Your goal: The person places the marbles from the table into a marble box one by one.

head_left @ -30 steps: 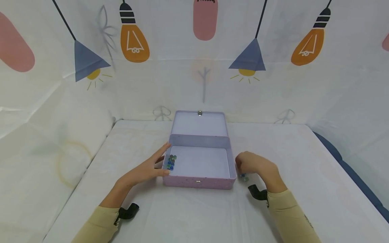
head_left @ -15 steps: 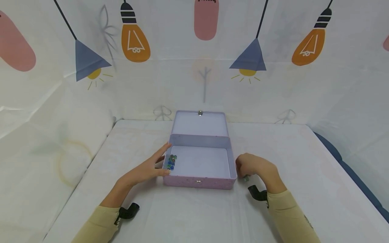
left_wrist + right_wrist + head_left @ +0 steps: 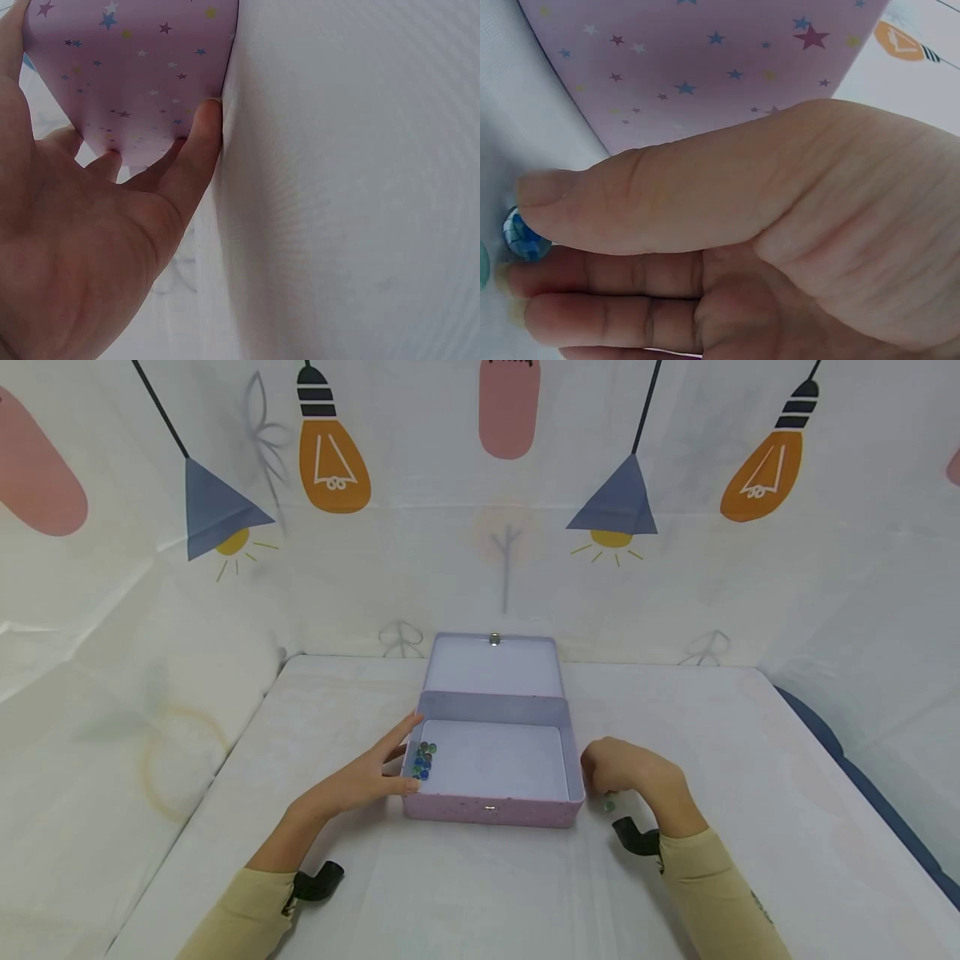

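Observation:
A lilac tin box (image 3: pixel 491 811) with small stars on its sides stands with its lid (image 3: pixel 493 665) raised at the back. Several blue and green glass marbles (image 3: pixel 424 761) lie along the inside left wall. My left hand (image 3: pixel 358 782) rests spread against the box's left side, its thumb near the front corner and its fingertips (image 3: pixel 206 116) on the starred wall. Just right of the box, my right hand (image 3: pixel 633 767) pinches a blue marble (image 3: pixel 525 236) between thumb and fingers, down at the tabletop. A pale green marble (image 3: pixel 609 807) lies beside that hand.
A white cloth covers the table (image 3: pixel 480 893). Behind it hangs a white curtain (image 3: pixel 420 577) printed with lamps and bulbs. Black curved pieces (image 3: pixel 318 882) stick out from both sleeves. Something dark blue (image 3: pixel 862 768) runs along the right table edge.
My right hand has shifted slightly and now covers the blue marble that showed beside the green one in the head view. The left hand and the box have stayed in place.

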`<action>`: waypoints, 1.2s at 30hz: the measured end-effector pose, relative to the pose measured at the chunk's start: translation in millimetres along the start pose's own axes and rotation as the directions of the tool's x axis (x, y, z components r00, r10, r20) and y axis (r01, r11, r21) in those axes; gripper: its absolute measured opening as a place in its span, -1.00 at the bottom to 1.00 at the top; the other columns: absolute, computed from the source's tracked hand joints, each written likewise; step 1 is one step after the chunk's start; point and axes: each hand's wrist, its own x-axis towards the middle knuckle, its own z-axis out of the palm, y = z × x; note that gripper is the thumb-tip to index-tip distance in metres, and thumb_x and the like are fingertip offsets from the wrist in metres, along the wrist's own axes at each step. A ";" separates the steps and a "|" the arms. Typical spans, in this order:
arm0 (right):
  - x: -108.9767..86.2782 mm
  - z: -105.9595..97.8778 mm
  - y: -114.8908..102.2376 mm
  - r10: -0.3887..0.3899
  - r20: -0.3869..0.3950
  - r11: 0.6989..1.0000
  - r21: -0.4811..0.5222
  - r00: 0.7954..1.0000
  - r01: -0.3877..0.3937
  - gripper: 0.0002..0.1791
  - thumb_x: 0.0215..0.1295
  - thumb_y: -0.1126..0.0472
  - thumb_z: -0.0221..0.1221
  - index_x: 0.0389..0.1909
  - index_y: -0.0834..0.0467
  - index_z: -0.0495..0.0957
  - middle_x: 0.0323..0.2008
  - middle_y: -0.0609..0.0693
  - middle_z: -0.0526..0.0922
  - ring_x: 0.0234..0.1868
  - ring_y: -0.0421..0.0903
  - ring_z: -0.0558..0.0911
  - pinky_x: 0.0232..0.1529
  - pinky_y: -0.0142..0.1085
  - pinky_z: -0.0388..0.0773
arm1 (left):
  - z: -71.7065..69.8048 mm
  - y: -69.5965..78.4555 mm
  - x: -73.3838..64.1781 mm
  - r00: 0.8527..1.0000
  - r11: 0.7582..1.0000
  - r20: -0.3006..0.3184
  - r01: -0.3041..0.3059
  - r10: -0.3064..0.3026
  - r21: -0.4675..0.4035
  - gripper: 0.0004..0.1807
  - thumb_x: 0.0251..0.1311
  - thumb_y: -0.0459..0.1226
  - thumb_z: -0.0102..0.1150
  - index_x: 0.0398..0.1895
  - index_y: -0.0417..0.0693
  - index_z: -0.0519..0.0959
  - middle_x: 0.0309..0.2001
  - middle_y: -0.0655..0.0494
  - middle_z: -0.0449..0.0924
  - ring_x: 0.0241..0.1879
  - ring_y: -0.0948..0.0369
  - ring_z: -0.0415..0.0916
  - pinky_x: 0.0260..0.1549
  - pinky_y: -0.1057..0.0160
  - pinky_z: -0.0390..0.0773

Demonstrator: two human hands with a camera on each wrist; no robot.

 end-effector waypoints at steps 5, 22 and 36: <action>0.6 -2.2 1.8 -0.031 -0.046 0.999 -0.033 0.998 0.029 -0.75 -0.01 0.52 0.07 -0.41 0.19 0.64 -0.48 -0.04 0.59 -0.44 -0.12 0.50 -0.44 -0.30 0.46 | 0.2 0.1 -0.5 1.000 1.000 0.002 -0.002 0.002 -0.003 0.09 0.20 -0.04 0.32 0.59 0.47 -0.26 0.61 0.36 -0.39 0.57 -0.24 -0.18 0.32 -0.47 0.08; 7.8 -11.3 12.5 -0.175 -0.276 0.984 -0.029 0.945 0.173 -0.83 0.14 0.44 0.10 -0.35 0.17 0.62 -0.36 -0.02 0.68 -0.36 -0.12 0.54 -0.34 -0.24 0.52 | 0.3 1.3 -0.5 1.000 1.000 -0.005 -0.003 0.003 -0.005 0.09 0.21 -0.08 0.31 0.59 0.48 -0.26 0.61 0.37 -0.38 0.57 -0.22 -0.17 0.32 -0.46 0.09; 7.9 -17.8 2.6 -0.253 -0.444 0.967 -0.093 0.859 0.237 -0.91 0.24 0.41 0.17 -0.35 0.18 0.62 -0.43 -0.06 0.61 -0.39 -0.14 0.49 -0.33 -0.28 0.47 | 0.2 2.5 -1.0 1.000 1.000 -0.007 -0.002 0.002 0.002 0.08 0.21 -0.08 0.31 0.58 0.53 -0.25 0.62 0.35 -0.39 0.57 -0.23 -0.17 0.32 -0.46 0.10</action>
